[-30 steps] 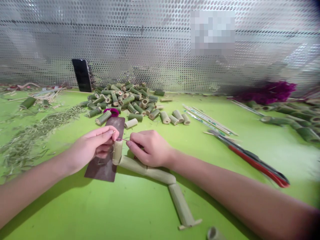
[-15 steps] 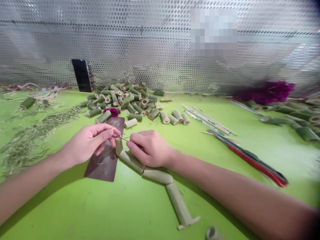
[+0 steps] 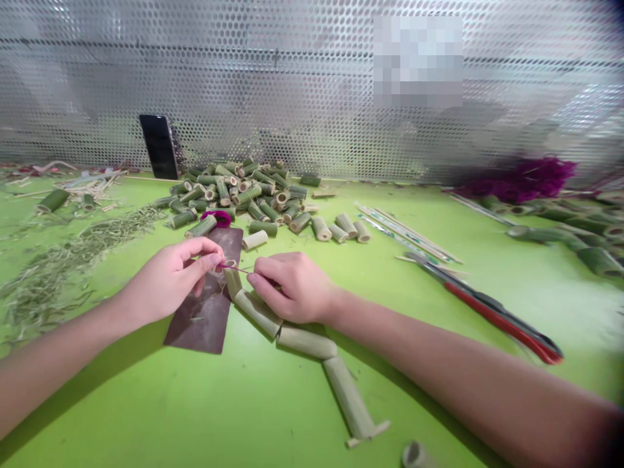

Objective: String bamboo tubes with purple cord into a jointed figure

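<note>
My left hand (image 3: 173,279) pinches a thin magenta cord (image 3: 233,268) between thumb and forefinger. My right hand (image 3: 292,289) closes on the other stretch of that cord, which runs across the gap between my hands. Just below the cord lies the open end of a pale bamboo tube (image 3: 233,281), the top piece in a jointed chain of bamboo segments (image 3: 307,342) bending down across the green table (image 3: 273,403). A dark brown abrasive sheet (image 3: 205,318) lies under my left hand. Where the cord enters the tube is hidden.
A heap of cut green bamboo pieces (image 3: 234,195) and a magenta cord coil (image 3: 217,218) lie ahead. A phone (image 3: 158,146) stands against a perforated metal screen (image 3: 292,78). Red-handled pliers (image 3: 502,318), thin sticks (image 3: 404,237), and bamboo shavings (image 3: 63,260) surround my work.
My left hand has shifted left, off the top tube, drawing the cord out. The top tube now tilts more, and the chain sits slightly differently on the table.
</note>
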A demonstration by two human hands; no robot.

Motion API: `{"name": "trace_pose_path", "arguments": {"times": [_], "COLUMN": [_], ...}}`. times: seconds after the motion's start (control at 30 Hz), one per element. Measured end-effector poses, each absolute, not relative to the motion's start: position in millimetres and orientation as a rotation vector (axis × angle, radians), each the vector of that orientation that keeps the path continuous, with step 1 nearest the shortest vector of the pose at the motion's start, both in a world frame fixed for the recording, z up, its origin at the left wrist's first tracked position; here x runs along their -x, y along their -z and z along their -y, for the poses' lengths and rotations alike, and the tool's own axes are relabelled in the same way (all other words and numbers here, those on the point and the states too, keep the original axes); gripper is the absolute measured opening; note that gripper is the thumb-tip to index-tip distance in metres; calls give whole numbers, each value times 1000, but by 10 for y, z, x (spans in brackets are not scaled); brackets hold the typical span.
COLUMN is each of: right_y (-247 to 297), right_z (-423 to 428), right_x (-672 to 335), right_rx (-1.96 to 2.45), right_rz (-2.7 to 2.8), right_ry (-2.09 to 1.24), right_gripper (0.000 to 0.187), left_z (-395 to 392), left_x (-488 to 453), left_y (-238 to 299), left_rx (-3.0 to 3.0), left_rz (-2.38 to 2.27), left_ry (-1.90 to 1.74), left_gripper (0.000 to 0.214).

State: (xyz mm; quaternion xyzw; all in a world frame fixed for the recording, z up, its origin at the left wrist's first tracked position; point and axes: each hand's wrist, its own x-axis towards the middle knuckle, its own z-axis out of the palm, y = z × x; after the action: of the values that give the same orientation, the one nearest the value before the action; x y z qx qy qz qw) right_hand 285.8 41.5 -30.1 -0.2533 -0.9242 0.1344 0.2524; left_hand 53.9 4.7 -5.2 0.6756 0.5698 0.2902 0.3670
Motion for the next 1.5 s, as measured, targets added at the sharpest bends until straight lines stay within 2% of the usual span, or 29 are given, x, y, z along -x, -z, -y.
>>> {"name": "trace_pose_path", "arguments": {"times": [0.17,0.5,0.77,0.97,1.2,1.5], "right_y": [313,321,323,313,253,144], "right_z": [-406,-393,-392,-407,-354,-281], "right_x": [-2834,-2822,-2827,-2839,-2797,-2718], "right_rx": [674,670,688,695,713,668], "right_rz": [2526,2544,2531,2526,2335,2087], "right_ry": [-357,-318,-333,-351,-572,-812], "right_gripper": [32,32,32,31,33,36], "left_z": [-5,53,6,-13,0,-22], "left_x": [-593,-665,-627,-642,-600,-627], "left_y": [103,73,76,80,49,83], "left_rx": [-1739,-1730,-1654,-1653,-1917,-2151], "left_rz": [-1367,-1300,-1320,-1330,-1364,-1137], "left_ry": [-774,-705,-677,-708,-894,-825], "left_gripper": [30,42,25,26,25,21]}}
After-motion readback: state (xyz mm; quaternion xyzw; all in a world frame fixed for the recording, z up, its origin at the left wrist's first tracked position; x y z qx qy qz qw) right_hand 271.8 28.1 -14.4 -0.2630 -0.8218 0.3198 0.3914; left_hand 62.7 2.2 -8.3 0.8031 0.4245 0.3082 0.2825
